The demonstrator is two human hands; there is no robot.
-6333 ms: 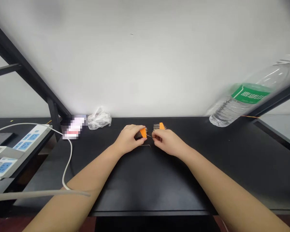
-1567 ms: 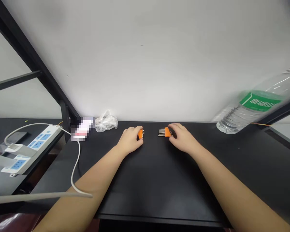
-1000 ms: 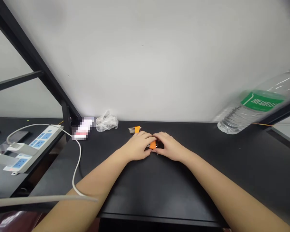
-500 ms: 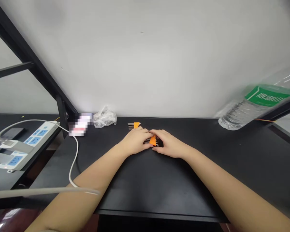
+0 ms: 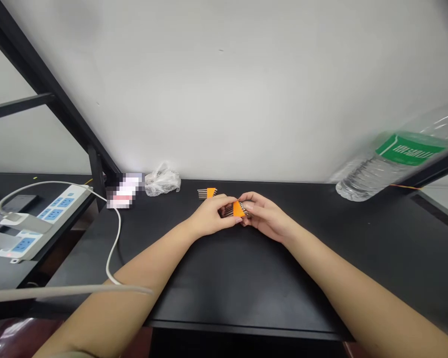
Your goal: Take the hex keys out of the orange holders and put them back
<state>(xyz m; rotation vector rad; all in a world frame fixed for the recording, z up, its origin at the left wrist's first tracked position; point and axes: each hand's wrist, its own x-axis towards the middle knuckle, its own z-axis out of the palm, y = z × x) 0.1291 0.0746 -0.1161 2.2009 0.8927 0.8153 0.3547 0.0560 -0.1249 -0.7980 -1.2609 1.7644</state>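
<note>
A hex key set (image 5: 238, 209), several metal keys in an orange holder, is held low over the black desk between my hands. My left hand (image 5: 209, 217) is closed on the holder, thumb at its near edge and fingers at its far edge. The fingers of my right hand (image 5: 268, 217) are closed around the bent key ends on the right; whether one key is singled out cannot be seen. Just behind my left hand lies a second orange-held hex key set (image 5: 211, 192) on the desk, its front partly hidden by that hand.
A crumpled clear plastic bag (image 5: 163, 180) and a blurred-out box (image 5: 125, 191) sit at the back left. White power strip (image 5: 56, 211) and cable (image 5: 114, 248) are on the left. A large water bottle (image 5: 410, 148) stands right, by the wall.
My right hand has turned and its fingers have come onto the bent key ends. The orange holder has shifted slightly up and now shows more clearly between my hands.
</note>
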